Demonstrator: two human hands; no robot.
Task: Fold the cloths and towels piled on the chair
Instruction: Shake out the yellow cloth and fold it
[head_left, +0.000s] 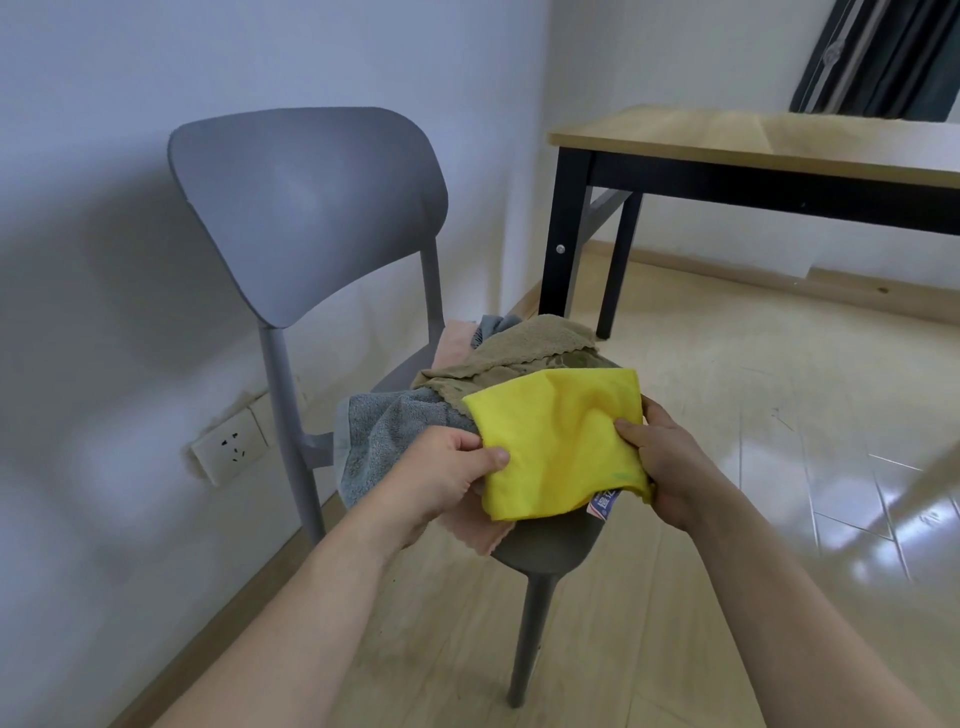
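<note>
A yellow cloth (558, 441) lies doubled over on top of the pile on the grey chair (306, 208). My left hand (447, 473) pinches its left edge between thumb and fingers. My right hand (660, 462) grips its right edge, thumb on top. A small printed label (605, 503) hangs from the cloth's lower right corner. Under it lie an olive-brown towel (519, 348), a grey towel (384, 431) drooping over the seat's left side, and a pink cloth (480, 535) at the front edge. More pink and grey fabric shows at the back of the seat.
A wooden-topped table (753, 140) with black legs stands to the right behind the chair. The white wall on the left carries a power socket (231, 447). Light wooden floor (779, 467) spreads to the right. A dark curtain (878, 57) hangs at top right.
</note>
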